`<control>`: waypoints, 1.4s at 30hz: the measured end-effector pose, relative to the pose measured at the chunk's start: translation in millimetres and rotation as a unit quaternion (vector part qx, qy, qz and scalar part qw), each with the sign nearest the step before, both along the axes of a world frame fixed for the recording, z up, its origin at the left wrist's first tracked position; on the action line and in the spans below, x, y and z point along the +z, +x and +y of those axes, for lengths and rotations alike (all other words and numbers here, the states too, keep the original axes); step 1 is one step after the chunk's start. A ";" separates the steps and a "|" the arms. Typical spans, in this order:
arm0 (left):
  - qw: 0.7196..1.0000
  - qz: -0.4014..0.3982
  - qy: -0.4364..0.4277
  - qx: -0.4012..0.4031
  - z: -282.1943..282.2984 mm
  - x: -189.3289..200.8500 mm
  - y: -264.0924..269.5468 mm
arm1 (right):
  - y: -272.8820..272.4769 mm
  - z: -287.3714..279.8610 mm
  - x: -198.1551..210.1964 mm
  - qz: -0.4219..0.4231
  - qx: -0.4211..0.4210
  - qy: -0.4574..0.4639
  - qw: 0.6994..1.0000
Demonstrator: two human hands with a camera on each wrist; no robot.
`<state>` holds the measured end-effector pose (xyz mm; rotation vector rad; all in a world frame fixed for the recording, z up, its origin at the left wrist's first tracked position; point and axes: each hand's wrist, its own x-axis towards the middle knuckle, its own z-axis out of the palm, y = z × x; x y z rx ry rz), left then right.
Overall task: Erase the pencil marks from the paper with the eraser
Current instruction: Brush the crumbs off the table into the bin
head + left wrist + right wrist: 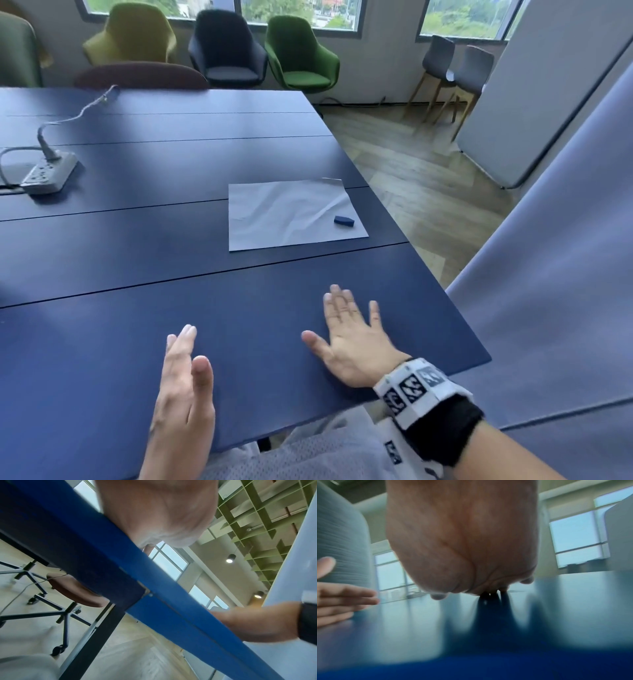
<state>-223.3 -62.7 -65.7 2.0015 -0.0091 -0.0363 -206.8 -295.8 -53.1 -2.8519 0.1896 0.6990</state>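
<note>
A creased white sheet of paper (291, 214) lies on the blue table (171, 274) toward its right edge. A small dark blue eraser (344, 221) rests on the paper's near right corner. No pencil marks show at this distance. My right hand (346, 329) lies flat on the table near the front edge, fingers spread and straight, well short of the paper. My left hand (185, 373) hovers edge-on over the front of the table, fingers straight, holding nothing. The wrist views show only blurred palms (462, 540) and the table's edge (154, 588).
A grey power strip (48, 173) with its cable lies at the far left of the table. Upholstered chairs (298, 54) line the wall under the windows. A grey partition (548, 240) stands close on the right. The table's right edge runs just past the paper.
</note>
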 end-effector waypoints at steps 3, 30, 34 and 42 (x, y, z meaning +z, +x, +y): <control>0.997 0.030 0.043 -0.064 10.7 2.8 1.9 | -21.6 -40.1 2.5 0.000 -0.072 -0.007 0.997; 0.789 0.020 0.455 -0.412 -248.7 -0.4 37.1 | -86.9 -123.5 -46.8 -0.259 -0.235 0.074 0.934; 0.829 0.098 0.315 -0.453 -286.4 7.8 29.8 | -93.8 -127.4 -40.1 -0.269 -0.252 0.170 0.914; 0.948 0.205 -0.024 -0.240 -227.5 59.8 66.2 | -81.3 -56.4 -52.5 -0.318 0.042 0.037 0.946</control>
